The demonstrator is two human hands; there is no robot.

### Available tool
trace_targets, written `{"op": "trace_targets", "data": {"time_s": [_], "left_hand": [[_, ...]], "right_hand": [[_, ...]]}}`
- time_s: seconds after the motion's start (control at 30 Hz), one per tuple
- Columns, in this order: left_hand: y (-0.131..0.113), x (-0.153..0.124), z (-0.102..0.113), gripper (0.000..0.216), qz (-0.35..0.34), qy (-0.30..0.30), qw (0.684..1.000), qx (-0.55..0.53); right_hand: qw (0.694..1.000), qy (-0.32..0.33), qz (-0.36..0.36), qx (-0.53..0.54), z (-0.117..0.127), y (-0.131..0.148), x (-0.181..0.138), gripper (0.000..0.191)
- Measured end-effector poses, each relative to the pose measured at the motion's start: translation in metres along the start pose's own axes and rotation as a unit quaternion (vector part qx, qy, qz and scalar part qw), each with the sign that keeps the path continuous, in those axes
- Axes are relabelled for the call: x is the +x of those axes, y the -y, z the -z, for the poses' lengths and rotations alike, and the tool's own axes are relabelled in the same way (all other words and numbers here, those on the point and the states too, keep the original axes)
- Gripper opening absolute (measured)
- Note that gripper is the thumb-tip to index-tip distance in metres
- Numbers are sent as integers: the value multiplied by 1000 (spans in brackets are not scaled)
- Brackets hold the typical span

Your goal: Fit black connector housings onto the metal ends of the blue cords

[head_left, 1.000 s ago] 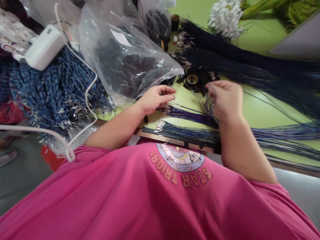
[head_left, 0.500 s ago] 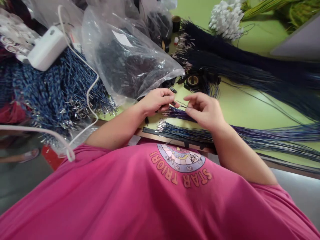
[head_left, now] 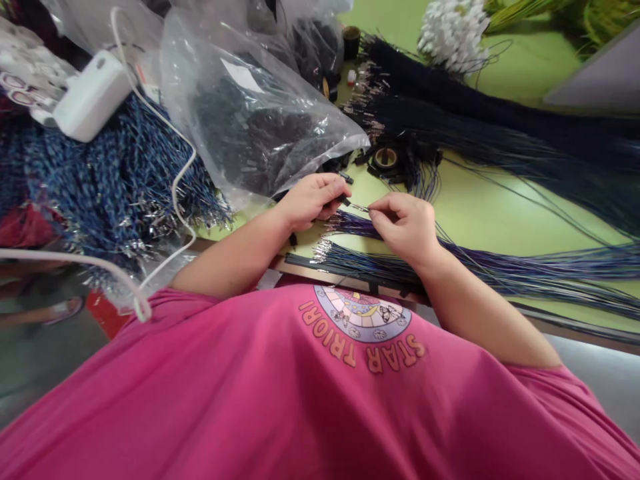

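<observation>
My left hand (head_left: 313,199) is closed on a small black connector (head_left: 344,199) near the green table's front edge. My right hand (head_left: 405,223) pinches a thin wire, whose metal-tipped end (head_left: 361,208) points at the connector. The two hands are almost touching. Beneath them lie a purple wire bundle (head_left: 353,225) and a blue wire bundle (head_left: 350,259), both with metal terminals at their left ends.
A clear plastic bag of black parts (head_left: 255,127) sits behind my left hand. A heap of blue wires (head_left: 105,180) with a white charger (head_left: 90,97) and cable lies at the left. Tape rolls (head_left: 386,159), dark wire bundles (head_left: 475,127) and white connectors (head_left: 450,30) lie farther back.
My right hand came from the black parts near the tape roll toward my left hand, bringing a wire end up to the connector. My left hand stayed put.
</observation>
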State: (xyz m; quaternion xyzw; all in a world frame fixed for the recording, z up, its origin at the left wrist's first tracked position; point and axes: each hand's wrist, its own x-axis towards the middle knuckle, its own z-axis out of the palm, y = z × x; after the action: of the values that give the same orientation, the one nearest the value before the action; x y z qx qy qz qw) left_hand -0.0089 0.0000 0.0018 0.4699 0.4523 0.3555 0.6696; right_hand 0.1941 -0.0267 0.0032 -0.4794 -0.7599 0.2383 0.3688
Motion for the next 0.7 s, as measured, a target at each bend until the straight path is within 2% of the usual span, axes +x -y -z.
{"op": "trace_targets", "data": {"time_s": [0.1,0.33,0.7], "left_hand": [[-5,-2,1,21,24,23,999,-21],[-7,-2,2,15,25,20,999,-41],[-1,2,-3,45,9,-15,1000,-22]], "right_hand": [[1000,-6,1,7,-1,-3,0,13],[1000,-22,-14,-7,2,-6,0,12],[999,-13,30,-25,-1,-4,-3,16]]}}
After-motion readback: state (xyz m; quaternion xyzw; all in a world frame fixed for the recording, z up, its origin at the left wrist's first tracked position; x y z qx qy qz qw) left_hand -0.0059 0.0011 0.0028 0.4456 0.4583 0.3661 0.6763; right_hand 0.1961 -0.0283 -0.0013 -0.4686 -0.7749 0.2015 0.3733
